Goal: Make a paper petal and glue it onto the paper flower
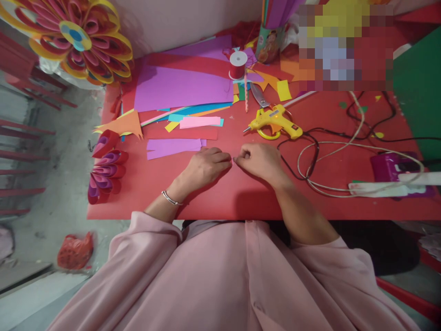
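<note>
Pink sliver (pixel 232 161), prob. paper, is pinched by L hand (pixel 207 166) & R hand (pixel 262 161); best keep both grips light, level.

Tiny pink sliver (pixel 232 161), nature unclear

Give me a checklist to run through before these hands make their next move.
1. Pink piece in the grip: ok, it appears pinched between the left hand and right hand, though mostly hidden.
2. Glue gun near: ok, it lies just beyond the right hand.
3. Glue gun hot: cannot tell.
4. Scissors free to lift: not ok, the glue gun lies over their handles.
5. Black cord well away from the right wrist: not ok, it loops close beside it.
</note>
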Tool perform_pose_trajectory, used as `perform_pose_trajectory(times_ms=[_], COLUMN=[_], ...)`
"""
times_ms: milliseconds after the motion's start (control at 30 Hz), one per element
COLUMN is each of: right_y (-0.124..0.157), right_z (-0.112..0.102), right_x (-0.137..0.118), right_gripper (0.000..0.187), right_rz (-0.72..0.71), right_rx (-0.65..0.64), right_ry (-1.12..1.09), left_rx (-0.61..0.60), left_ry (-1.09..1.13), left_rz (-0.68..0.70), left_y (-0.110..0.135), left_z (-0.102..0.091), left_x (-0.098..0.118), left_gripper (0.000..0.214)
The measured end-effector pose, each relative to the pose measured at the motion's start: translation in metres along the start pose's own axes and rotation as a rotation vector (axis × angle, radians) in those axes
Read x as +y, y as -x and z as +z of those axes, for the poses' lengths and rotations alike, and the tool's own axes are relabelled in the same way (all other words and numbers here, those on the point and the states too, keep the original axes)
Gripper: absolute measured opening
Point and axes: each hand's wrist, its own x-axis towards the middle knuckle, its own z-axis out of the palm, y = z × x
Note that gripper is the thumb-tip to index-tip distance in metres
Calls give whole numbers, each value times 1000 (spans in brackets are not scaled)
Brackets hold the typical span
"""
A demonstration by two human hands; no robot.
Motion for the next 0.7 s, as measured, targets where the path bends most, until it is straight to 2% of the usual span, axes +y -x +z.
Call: perform_pose_trajectory(times_ms=[700], right_y=[-1], right_z=[3], right_x=[1], right_gripper=[12], right_rz=[1], right_rx=[16], right_ry=[3], left_rx=[-5], left_ry=[8], left_rz=[-3], left_y=[-1], left_z=[-2], left_x=[1], left_gripper=[31])
